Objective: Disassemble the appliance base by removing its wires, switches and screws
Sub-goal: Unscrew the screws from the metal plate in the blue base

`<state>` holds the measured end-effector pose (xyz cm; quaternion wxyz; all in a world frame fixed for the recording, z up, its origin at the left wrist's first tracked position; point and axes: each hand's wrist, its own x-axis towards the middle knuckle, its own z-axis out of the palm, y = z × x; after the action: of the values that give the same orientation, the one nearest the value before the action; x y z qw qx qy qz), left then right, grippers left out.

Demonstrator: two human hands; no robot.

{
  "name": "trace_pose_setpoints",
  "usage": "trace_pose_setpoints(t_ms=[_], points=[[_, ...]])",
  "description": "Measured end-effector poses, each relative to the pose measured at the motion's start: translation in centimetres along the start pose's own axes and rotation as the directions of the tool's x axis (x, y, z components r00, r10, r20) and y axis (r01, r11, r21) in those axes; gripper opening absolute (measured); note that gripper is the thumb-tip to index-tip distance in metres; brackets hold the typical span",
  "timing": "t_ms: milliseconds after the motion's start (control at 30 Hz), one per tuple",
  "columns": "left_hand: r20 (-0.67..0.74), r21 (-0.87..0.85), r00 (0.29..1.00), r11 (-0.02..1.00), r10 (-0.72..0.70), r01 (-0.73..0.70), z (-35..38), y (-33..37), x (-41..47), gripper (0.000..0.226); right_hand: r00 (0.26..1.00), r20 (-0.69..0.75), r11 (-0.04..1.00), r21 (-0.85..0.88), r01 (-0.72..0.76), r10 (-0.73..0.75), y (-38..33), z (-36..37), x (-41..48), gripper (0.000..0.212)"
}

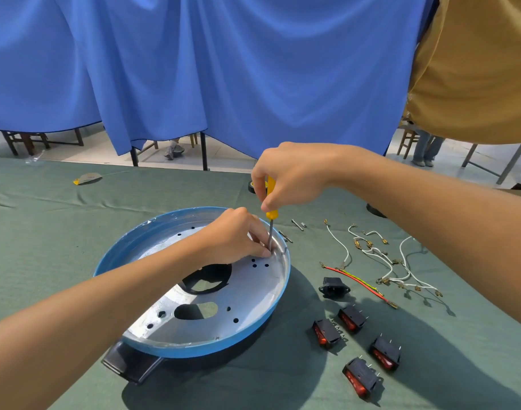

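The round appliance base (262, 297), blue outside and bare metal inside, lies open side up on the green cloth. My right hand (289, 176) grips a yellow-handled screwdriver (271, 199) held upright, its tip down at the base's far inner rim. My left hand (235, 238) is inside the base, its fingertips pinched around the screwdriver's shaft near the tip. Whatever lies under the tip is hidden by my fingers. Right of the base lie several black rocker switches (352, 318) with red buttons, a black socket (334, 287), white wires (380, 258) and a red-and-yellow wire (360, 281).
A few small metal screws (297, 224) lie just beyond the base's rim. A black tape roll (251, 187) sits behind my right hand. A black handle (129, 365) sticks out at the base's near left. A person in a mustard shirt (475, 69) stands at the far right.
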<state>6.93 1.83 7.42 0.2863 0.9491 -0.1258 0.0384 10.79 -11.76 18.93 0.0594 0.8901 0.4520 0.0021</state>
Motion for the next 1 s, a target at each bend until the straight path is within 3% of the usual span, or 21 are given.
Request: trace_pose_setpoints(t_ms=[167,433,700,833,1000], points=[[-0.033,0.049,0.999,0.999,0.018,-0.017,0.1,-0.2,0.0,0.010,0.998,-0.051,0.998,0.051,-0.021,0.024,0.5,0.1,-0.6,0.009],[-0.026,0.331,0.997,0.942,0.070,-0.058,1.1,0.0,-0.3,0.007,0.998,-0.040,0.996,0.076,-0.036,0.039,1.1,0.4,-1.1,0.011],[0.010,0.126,0.994,0.986,0.106,-0.106,0.0,-0.6,-0.4,0.005,0.999,0.017,0.998,0.038,-0.045,0.044,1.2,0.4,-1.0,0.017],[0.049,0.111,0.996,0.990,0.077,-0.082,-0.5,-1.0,-0.5,0.019,0.999,0.027,0.998,0.036,-0.045,0.044,1.4,0.3,-1.0,0.016],[0.089,0.049,0.995,0.997,0.049,-0.054,-0.6,-1.1,0.0,0.018,0.998,0.045,0.998,0.036,-0.044,0.042,1.3,0.2,-0.8,0.015]])
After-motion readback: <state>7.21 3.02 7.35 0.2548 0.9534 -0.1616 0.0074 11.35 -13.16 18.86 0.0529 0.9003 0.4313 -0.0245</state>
